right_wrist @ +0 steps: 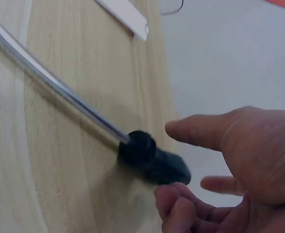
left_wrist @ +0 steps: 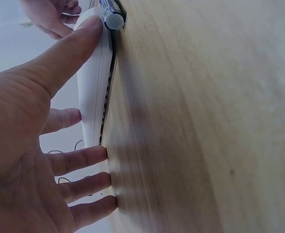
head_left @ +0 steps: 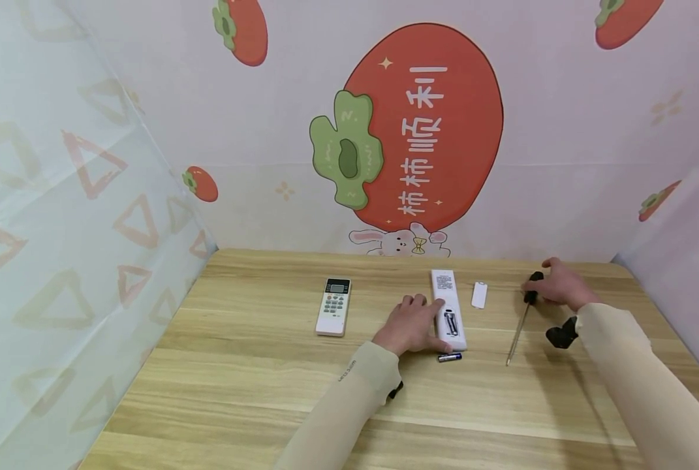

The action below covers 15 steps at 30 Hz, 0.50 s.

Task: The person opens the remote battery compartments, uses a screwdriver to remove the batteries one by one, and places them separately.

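A white remote control (head_left: pixel 444 294) lies back side up, its battery bay uncovered with one battery (head_left: pixel 451 323) visible inside. My left hand (head_left: pixel 409 324) rests at its left side, thumb and index finger touching it, the other fingers spread on the table. A loose blue-and-silver battery (head_left: pixel 450 357) lies by the remote's near end, close to the left thumb (left_wrist: pixel 67 56). At the right, my right hand (head_left: pixel 560 285) is at the black handle (right_wrist: pixel 154 160) of a screwdriver (head_left: pixel 521 326). Its thumb stands apart from the handle, while fingertips (right_wrist: pixel 169 196) are at the handle's end.
A white battery cover (head_left: pixel 480 294) lies between the remote and the screwdriver. To the left, another remote control (head_left: pixel 333 307) lies with its keys up. The wooden table (head_left: pixel 237 391) ends at a printed backdrop (head_left: pixel 255 215).
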{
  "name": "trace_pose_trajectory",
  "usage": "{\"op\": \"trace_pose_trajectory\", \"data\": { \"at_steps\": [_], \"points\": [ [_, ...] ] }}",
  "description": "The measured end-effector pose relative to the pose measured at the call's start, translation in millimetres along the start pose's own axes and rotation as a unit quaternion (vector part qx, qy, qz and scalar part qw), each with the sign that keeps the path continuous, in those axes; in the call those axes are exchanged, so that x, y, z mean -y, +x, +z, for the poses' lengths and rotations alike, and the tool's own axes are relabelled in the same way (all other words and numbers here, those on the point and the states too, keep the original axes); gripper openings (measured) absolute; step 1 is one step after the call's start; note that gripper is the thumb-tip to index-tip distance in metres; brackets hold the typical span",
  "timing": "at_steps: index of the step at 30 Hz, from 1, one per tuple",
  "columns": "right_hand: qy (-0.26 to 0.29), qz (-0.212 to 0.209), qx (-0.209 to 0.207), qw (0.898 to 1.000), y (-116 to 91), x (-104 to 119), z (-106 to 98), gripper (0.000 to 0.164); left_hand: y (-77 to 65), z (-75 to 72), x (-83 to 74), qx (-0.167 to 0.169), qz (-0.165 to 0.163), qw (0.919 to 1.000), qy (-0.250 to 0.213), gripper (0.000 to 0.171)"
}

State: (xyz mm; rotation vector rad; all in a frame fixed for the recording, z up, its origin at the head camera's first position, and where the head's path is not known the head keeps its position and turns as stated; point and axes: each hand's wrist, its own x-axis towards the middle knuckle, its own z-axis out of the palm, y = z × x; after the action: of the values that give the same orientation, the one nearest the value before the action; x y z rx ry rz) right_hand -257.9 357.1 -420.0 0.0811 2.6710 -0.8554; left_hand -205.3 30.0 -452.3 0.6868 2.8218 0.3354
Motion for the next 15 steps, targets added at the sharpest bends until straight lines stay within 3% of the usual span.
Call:
{"op": "trace_pose_trajectory", "data": {
  "at_steps": [8, 15],
  "points": [
    [-0.058, -0.025, -0.048, 0.997, -12.2, 31.5, 3.8, 0.082, -1.6, -0.7, 0.9, -0.005, 0.005, 1.0, -0.003, 0.095],
    [-0.053, -0.048, -0.051, 0.996, -7.9, 59.6, 21.6, 0.069, -3.5, -2.9, 4.1, -0.001, 0.01, 0.9996, -0.028, 0.095]
  ]
}}
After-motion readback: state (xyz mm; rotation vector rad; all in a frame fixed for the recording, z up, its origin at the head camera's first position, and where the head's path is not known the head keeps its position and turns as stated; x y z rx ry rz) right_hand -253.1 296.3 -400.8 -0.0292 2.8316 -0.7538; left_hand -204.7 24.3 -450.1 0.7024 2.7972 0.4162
